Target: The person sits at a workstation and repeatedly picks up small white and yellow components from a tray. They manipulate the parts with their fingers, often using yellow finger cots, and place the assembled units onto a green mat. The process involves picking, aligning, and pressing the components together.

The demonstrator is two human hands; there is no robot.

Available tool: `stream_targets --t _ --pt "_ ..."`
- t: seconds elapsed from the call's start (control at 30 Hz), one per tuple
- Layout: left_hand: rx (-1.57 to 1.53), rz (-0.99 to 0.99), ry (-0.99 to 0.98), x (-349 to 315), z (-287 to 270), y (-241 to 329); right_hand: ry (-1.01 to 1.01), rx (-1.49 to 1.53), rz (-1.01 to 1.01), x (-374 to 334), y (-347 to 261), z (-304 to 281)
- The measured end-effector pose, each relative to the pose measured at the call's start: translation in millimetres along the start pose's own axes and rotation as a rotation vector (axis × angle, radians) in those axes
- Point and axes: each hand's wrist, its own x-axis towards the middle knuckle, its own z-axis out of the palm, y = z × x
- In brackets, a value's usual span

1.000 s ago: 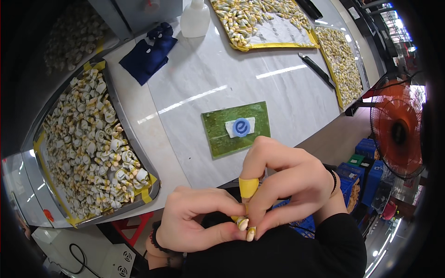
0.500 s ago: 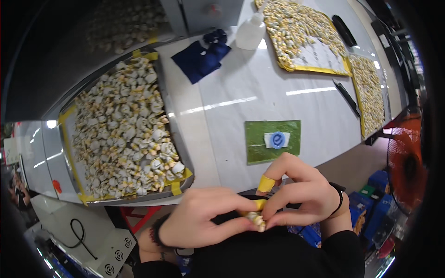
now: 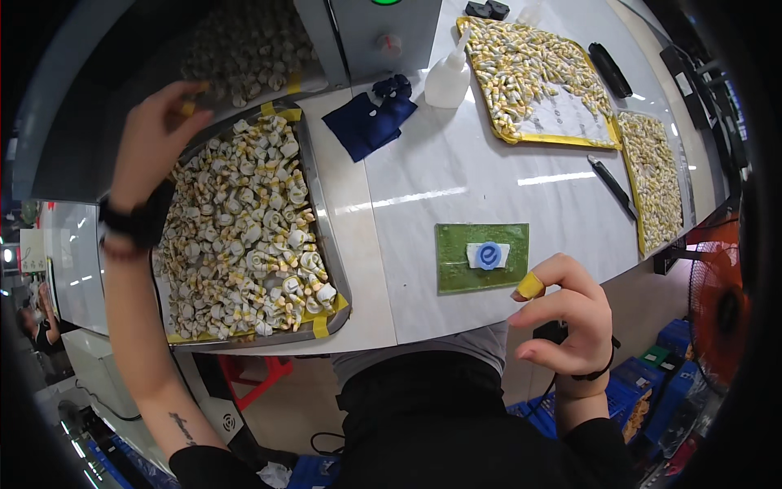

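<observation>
Admittedly, left hand (image 3: 151,145), grip indiscernible, arm (image 3: 138,326) partly hiding tray (image 3: 328,236), right hand (image 3: 577,324), grip parted.

Black short sleeves (image 3: 204,469) and black torso garment (image 3: 428,424), grey cloth (image 3: 482,350) at its edge. Left forearm (image 3: 138,326): wide black wristband (image 3: 140,218), reddish bracelet (image 3: 125,251), dark marking (image 3: 181,428). Right hand (image 3: 570,318): yellow wrap (image 3: 530,285) on one finger, black wrist strap (image 3: 601,368).

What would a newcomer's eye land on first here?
Probably the big tray at left, heaped with small white-and-yellow pieces, with the left hand by its far left corner. Next, perhaps, the green board bearing a blue disc, just beyond the right hand. The orange fan at the right edge also stands out.
</observation>
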Motion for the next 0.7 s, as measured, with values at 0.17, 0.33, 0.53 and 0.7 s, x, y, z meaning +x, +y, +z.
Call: stream_targets --t 0.17,0.33,0.53,0.7 --pt "0.199 0.041 0.116 30 36 -55 0.06 -0.051 0.058 -15 -2 -9" --pt "0.178 -0.046 0.051 33 32 -70 0.138 -0.124 0.088 -34 8 -29" --pt "-0.256 -0.008 -0.033 -27 -6 40 0.516 -0.666 0.07 -23 9 -85" --pt "-0.769 0.323 -0.328 -117 -18 134 0.35 -0.836 0.089 39 73 -160"
